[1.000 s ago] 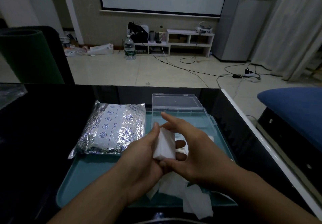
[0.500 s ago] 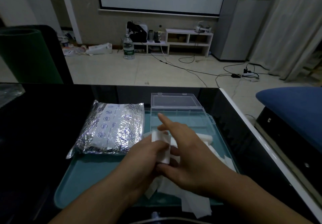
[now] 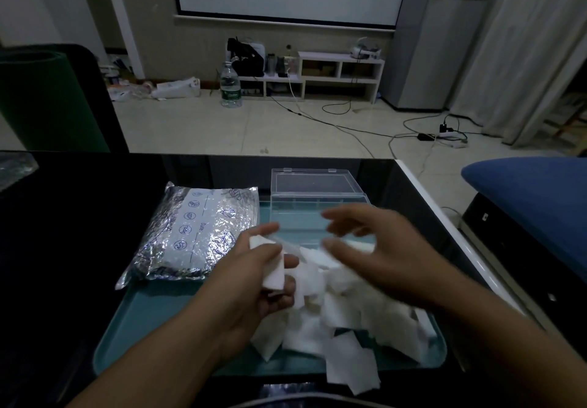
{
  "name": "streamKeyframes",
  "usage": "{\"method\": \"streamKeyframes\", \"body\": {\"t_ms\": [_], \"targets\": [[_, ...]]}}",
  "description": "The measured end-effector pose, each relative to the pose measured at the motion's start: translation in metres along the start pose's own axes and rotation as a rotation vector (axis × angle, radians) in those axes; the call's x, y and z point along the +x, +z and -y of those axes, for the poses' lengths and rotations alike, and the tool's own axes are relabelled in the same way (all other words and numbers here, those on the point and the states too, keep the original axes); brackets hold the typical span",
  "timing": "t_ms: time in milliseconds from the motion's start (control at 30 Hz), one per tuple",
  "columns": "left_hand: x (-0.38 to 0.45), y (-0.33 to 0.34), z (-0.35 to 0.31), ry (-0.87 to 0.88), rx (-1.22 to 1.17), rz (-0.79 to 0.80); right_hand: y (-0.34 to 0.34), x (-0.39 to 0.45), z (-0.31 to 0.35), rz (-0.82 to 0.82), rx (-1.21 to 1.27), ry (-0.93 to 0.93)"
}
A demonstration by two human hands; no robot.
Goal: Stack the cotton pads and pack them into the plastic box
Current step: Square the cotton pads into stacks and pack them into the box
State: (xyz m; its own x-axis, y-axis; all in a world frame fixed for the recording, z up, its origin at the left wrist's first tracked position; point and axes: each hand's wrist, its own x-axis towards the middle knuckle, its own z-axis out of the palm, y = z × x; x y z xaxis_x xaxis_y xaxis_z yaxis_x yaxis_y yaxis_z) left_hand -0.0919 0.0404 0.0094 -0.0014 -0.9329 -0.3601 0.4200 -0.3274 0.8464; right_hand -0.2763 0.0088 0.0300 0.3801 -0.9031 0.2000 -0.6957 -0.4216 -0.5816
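Left hand (image 3: pixel 254 283) pinching small stack of cotton pads (image 3: pixel 270 264) at centre frame, right hand (image 3: pixel 381 255) fingers spread above loose pads (image 3: pixel 343 318), foil pouch (image 3: pixel 193 233) printed "Date" at centre left, open plastic box (image 3: pixel 314 198) behind

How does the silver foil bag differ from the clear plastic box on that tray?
The foil bag is opaque, crinkled, shiny and printed with small icons; the plastic box is see-through, rigid and plain. The foil bag looks sealed and bulging, while the plastic box stands with its lid open. Both sit at the far end of the teal tray, side by side.

Left grip (image 3: pixel 254 283) curled, right (image 3: pixel 378 255) spread.
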Motion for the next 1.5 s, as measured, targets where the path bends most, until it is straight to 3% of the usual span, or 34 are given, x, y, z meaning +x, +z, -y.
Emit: {"method": "streamKeyframes", "body": {"t_ms": [67,167,367,533,767,967,1067,1167,1433,1500], "targets": [[-0.001,-0.002,-0.003,-0.006,-0.031,0.011,-0.01,0.003,-0.021,-0.027,-0.13,0.149],[-0.004,0.0,-0.005,-0.027,-0.072,0.028,-0.008,0.001,-0.034,0.126,-0.281,0.282],[-0.004,-0.001,-0.006,-0.059,-0.156,0.079,0.004,0.004,-0.03,0.207,-0.316,0.277],[-0.002,-0.003,-0.005,-0.049,-0.137,0.113,0.0,0.008,-0.026,0.148,-0.291,0.265],[0.002,-0.008,-0.004,-0.035,-0.114,0.097,-0.018,0.008,-0.025,0.057,0.009,0.344],[0.002,-0.004,-0.002,0.017,-0.146,0.05,-0.014,-0.001,0.005,-0.033,0.864,0.517],[0.0,0.001,-0.002,0.008,-0.194,0.094,0.004,-0.004,0.026,0.022,0.952,0.525],[0.0,0.001,-0.001,-0.002,-0.226,0.08,0.014,-0.005,0.035,0.009,0.909,0.488],[-0.002,0.001,0.0,-0.004,-0.228,0.129,0.033,-0.006,0.035,-0.05,0.399,0.367],[-0.001,-0.001,0.001,0.0,-0.214,0.129,0.029,-0.004,0.031,-0.079,0.377,0.334]]}}
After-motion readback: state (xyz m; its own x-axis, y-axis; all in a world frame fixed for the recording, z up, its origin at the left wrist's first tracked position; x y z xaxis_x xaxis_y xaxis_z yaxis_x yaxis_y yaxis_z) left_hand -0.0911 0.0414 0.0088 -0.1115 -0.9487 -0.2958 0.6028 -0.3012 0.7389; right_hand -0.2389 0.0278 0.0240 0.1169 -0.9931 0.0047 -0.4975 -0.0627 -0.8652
